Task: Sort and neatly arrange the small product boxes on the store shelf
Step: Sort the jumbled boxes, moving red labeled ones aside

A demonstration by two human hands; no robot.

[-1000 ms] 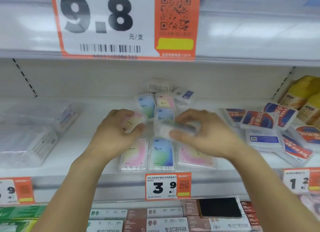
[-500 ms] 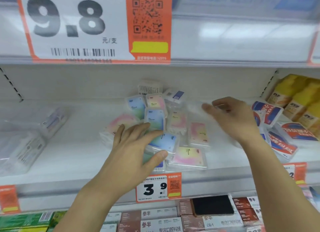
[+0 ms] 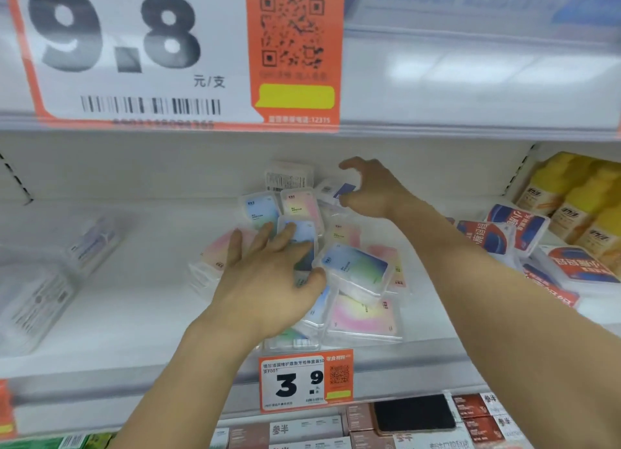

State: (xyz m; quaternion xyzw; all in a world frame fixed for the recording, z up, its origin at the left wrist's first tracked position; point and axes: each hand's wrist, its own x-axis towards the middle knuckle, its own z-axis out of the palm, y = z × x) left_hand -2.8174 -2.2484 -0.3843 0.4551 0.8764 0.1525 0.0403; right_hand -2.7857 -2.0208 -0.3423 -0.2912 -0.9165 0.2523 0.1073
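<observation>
R hand (image 3: 373, 193) now rearward, 1 box (image 3: 337, 190).

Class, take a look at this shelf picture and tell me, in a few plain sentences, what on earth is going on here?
A person is tidying a jumble of small pastel product boxes on a white store shelf. The left hand lies spread over the front of the pile, thumb against a blue-green box. The right hand reaches to the back, fingers curled near a white box with a blue patch. The boxes lie overlapping and tilted, not yet in rows. Red and blue boxes sit to the right.
</observation>
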